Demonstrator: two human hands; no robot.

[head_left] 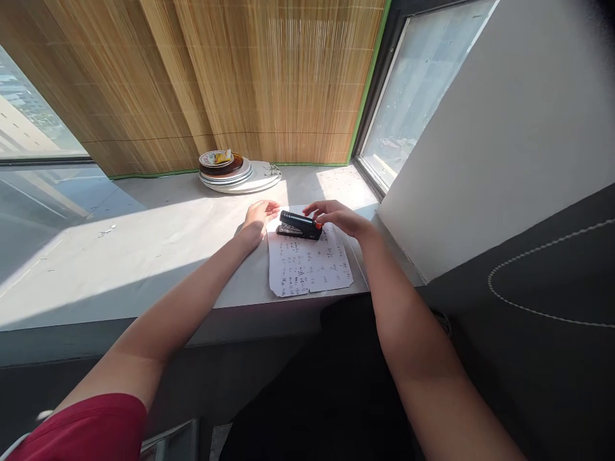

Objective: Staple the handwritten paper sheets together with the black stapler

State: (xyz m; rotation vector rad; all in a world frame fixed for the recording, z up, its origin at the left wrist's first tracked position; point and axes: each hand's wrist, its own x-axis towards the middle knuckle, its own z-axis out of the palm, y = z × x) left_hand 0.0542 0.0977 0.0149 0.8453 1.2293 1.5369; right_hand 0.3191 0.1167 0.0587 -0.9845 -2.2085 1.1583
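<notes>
A black stapler (298, 225) with a red bit at its right end is over the upper part of a sheet of handwritten paper (312, 266). My right hand (339, 216) is at the stapler's right end, fingers curved along its far side and thumb near the red bit. Beside the paper's upper left edge rests my left hand (259, 216), its fingers stretched out and holding nothing. Whether those fingertips press on the paper's corner I cannot tell. The stapler's jaw gapes toward the left.
Stacked plates (228, 176) with a small yellow packet on top stand at the back of the white sill (158, 256). A bamboo blind (240, 83) hangs behind them. To the right are a window (408, 83), a white wall (504, 141) and a beaded cord (494, 291).
</notes>
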